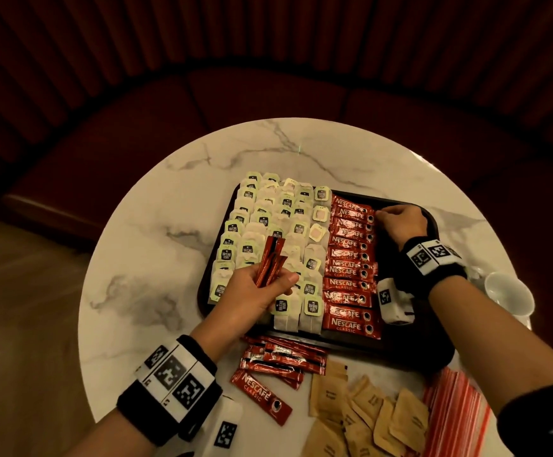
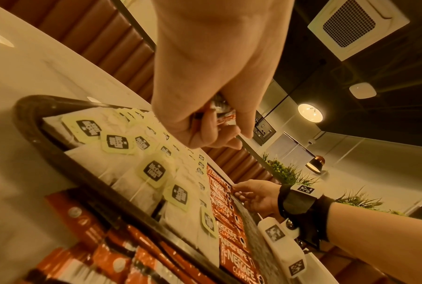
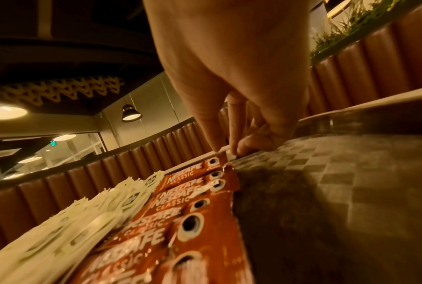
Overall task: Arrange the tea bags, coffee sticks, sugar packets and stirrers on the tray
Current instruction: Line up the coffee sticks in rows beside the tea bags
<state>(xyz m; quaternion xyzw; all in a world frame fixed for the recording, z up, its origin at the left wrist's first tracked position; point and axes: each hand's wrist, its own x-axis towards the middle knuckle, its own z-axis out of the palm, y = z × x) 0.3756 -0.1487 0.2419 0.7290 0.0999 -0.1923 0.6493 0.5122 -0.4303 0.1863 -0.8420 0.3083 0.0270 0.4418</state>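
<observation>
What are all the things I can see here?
tea bags: many, white with green tags, left part of the tray
coffee sticks: a column, red, middle of the tray
loose coffee sticks: several, red, on the table in front of the tray
sugar packets: many, brown, on the table near the person
stirrers: a bundle, red-striped, right of the packets
tray: one, black
table: one, round, white marble
cup: one, white, right edge
left hand: holds a few red sticks
right hand: fingertips at the column's far end
</observation>
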